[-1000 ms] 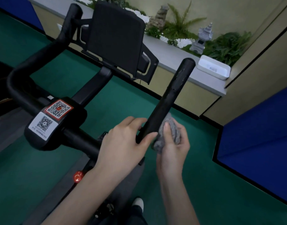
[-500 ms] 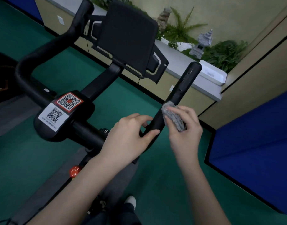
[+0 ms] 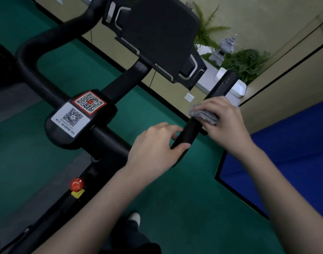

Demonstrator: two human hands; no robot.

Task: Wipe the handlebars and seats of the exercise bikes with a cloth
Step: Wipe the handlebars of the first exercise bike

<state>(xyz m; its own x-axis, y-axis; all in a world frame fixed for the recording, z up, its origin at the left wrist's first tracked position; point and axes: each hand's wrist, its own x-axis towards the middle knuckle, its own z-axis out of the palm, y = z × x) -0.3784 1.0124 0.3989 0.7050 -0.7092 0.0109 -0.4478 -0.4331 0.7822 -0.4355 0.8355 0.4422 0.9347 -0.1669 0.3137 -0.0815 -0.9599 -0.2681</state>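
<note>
A black exercise bike fills the view. Its right handlebar (image 3: pixel 223 85) rises toward the upper right. My right hand (image 3: pixel 224 123) wraps a grey cloth (image 3: pixel 202 114) over the middle of that bar. Lower on the same bar, my left hand (image 3: pixel 157 143) grips it with thumb and fingers round it. The left handlebar (image 3: pixel 34 52) curves away at the upper left. Two QR stickers sit on the centre block (image 3: pixel 78 114). The seat is out of view.
A black tablet holder (image 3: pixel 162 30) stands on the stem behind the bars. A red knob (image 3: pixel 77 183) sits on the frame below. Green floor lies around, blue panels (image 3: pixel 285 143) on the right, and a ledge with plants, a stone lantern and a white box (image 3: pixel 237 87) behind.
My right hand has slid the cloth up the right handlebar, from beside the left hand to the middle of the bar. My left hand has kept its grip.
</note>
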